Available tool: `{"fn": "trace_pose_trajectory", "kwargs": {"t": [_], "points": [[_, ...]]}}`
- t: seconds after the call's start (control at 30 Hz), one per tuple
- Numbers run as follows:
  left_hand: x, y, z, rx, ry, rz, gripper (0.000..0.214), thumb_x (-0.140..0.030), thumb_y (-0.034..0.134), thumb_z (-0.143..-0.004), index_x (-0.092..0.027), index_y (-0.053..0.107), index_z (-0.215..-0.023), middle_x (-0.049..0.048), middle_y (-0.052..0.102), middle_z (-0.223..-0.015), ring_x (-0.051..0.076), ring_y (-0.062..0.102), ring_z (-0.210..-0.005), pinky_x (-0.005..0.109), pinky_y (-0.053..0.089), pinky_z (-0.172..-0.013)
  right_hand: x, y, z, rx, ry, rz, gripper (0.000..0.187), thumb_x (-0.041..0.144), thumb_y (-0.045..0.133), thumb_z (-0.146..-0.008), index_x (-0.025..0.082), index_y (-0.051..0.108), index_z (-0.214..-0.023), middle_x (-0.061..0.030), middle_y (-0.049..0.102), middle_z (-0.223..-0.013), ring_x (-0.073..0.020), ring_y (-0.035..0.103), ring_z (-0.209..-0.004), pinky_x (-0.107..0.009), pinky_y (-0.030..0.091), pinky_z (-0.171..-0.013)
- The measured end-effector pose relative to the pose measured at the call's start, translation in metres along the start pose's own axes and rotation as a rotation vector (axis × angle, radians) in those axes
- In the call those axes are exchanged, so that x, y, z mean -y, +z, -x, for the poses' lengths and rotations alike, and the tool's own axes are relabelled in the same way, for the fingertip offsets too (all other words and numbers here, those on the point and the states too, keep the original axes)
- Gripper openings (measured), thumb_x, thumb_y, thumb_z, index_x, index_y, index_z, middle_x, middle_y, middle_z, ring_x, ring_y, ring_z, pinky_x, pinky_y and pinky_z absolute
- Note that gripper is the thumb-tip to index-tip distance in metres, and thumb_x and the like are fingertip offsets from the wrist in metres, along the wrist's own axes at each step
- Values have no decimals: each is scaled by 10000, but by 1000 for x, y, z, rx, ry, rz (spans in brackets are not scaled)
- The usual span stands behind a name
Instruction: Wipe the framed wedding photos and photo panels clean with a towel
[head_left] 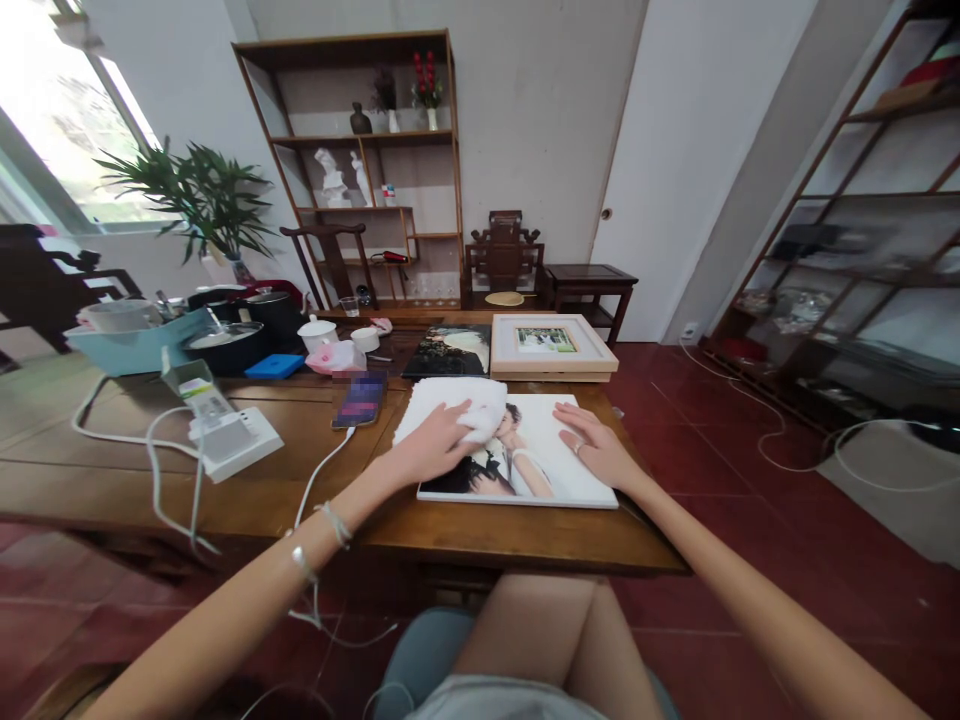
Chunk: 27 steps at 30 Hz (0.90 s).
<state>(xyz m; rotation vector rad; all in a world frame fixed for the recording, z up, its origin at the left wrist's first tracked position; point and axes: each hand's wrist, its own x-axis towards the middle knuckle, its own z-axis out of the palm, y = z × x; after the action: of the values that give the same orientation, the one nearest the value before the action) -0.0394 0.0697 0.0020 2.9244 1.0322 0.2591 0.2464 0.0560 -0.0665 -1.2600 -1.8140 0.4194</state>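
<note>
A large photo print [540,465] of a couple lies flat on the wooden table [300,440] in front of me. My left hand [433,445] presses a white cloth [469,405] onto the print's upper left part, fingers laid over the cloth. My right hand [596,445] rests flat on the print's right side, fingers spread, holding nothing. My knees show below the table's near edge.
Behind the print lie a framed picture [551,345] and a dark photo [450,352]. A phone [361,398] with a cable lies to the left, then a white box [232,435], cords, pots [247,325] and a blue tray [135,340]. Shelves stand behind and at right.
</note>
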Motion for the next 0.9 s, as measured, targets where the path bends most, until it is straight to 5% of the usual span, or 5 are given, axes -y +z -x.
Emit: {"fn": "trace_pose_trajectory", "kwargs": {"t": [0.23,0.37,0.67,0.9], "points": [[-78,-10,68,74,43,13,280,-243,389,-897,-216,667,-877,-2,266,-1446,264,160,-1349,509,190,-1069,0,0,-1,5,0,28,327,296,516,-804,246,617,-1111,-68,539,-1277,-235,432,-1235,-471,300,-1063],[-89,-17,80,121,88,30,254,-202,406,-884,-206,660,-873,-4,272,-1443,242,168,-1349,476,193,-1082,-1,0,-1,14,4,33,335,294,511,-807,228,611,-1120,-81,528,-1287,-231,423,-1242,-463,301,-1064],[-17,-15,6,62,34,-48,308,-280,343,-929,-161,619,-998,105,568,-1189,247,440,-1194,384,353,-970,0,-1,-1,7,1,26,330,284,510,-807,222,611,-1115,-90,529,-1284,-228,428,-1239,-455,304,-1064],[24,-7,-41,6,23,-143,327,-285,333,-926,-135,623,-939,112,620,-1043,241,522,-1076,327,399,-887,-2,-1,-2,30,2,29,342,295,504,-811,207,607,-1125,-99,522,-1291,-238,426,-1237,-472,301,-1059]]}}
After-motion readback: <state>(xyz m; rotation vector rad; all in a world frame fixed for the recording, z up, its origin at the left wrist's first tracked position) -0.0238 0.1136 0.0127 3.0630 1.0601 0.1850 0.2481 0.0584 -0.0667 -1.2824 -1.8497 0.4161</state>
